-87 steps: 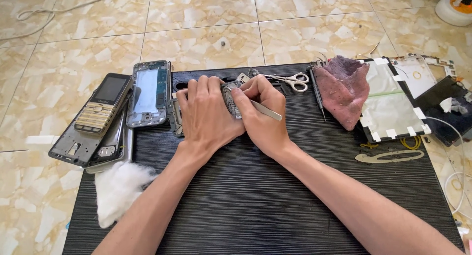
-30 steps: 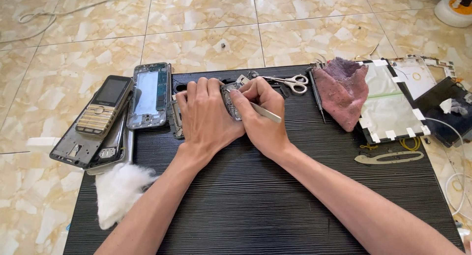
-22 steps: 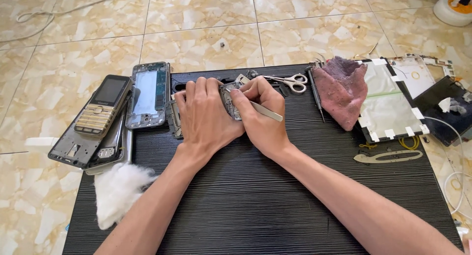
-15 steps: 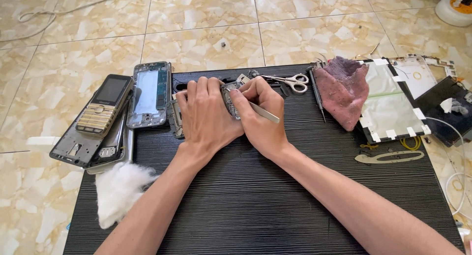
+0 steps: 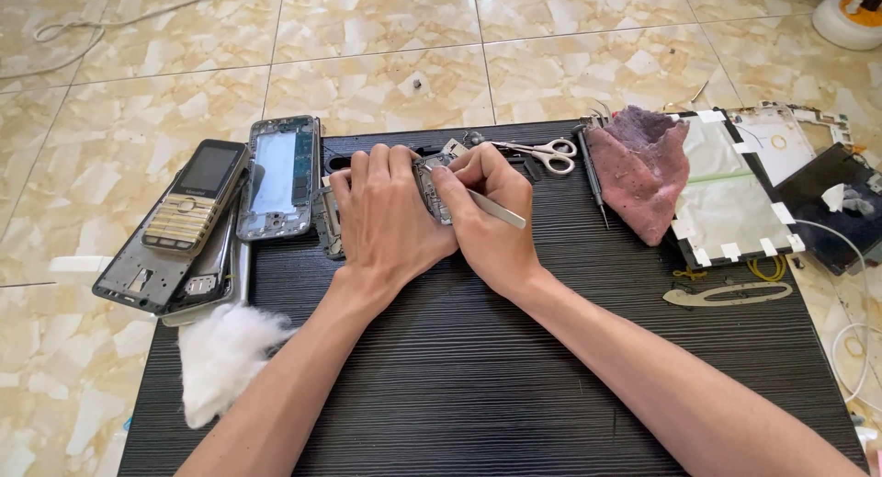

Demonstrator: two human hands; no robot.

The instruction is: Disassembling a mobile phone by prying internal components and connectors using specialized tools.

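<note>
Nearest, white cotton tuft (image 5: 223, 357) at the near-left of the black ribbed mat (image 5: 514, 385) on the tiled floor. Mid-mat, left hand (image 5: 390, 221) pressed flat, fingers clenched around a small phone frame (image 5: 432, 185), pinning it on edge. Right hand (image 5: 491, 215) touching alongside, fingers pinching metal tweezers (image 5: 496, 210), tip at the frame. Thin, light, stiff, probably fragile; best gripped by the side edges, not the bared inner face. Left: old keypad phone (image 5: 195, 201) atop gutted shells. Beyond: scissors (image 5: 542, 151), pink rag (image 5: 638, 169), taped panel (image 5: 730, 197).
</note>
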